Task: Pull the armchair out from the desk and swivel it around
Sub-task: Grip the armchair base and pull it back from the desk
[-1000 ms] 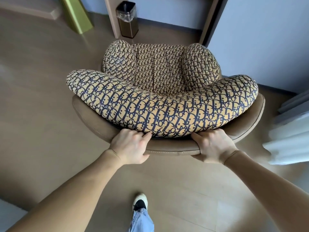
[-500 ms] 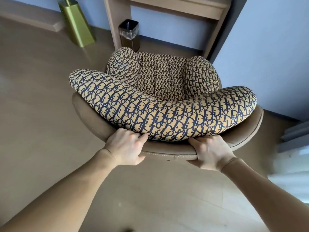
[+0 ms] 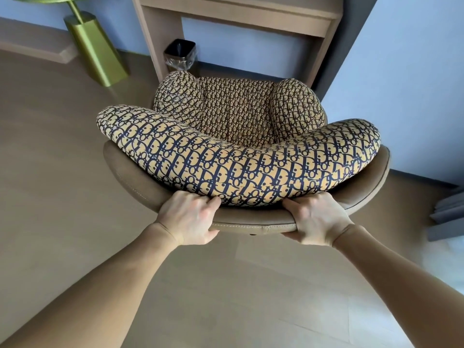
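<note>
The armchair (image 3: 241,156) has a brown leather shell and cushions in a tan and navy pattern. Its back faces me and its seat faces the wooden desk (image 3: 241,13) at the top of the view. The seat's front stands just before the desk's leg opening. My left hand (image 3: 188,217) grips the rim of the backrest left of centre, fingers tucked under the cushion. My right hand (image 3: 316,219) grips the same rim right of centre. The chair's base is hidden under the shell.
A small bin (image 3: 181,56) with a plastic liner stands under the desk at its left leg. A gold floor-lamp base (image 3: 96,49) stands at the upper left. Grey-blue wall (image 3: 401,84) runs along the right, with pale curtain folds (image 3: 449,214) at the right edge. Wooden floor (image 3: 62,184) surrounds the chair.
The view has tilted up, so more of the desk shows and my shoe has left the frame. The chair sits a little farther from me. Both hands keep their grip on the backrest rim.
</note>
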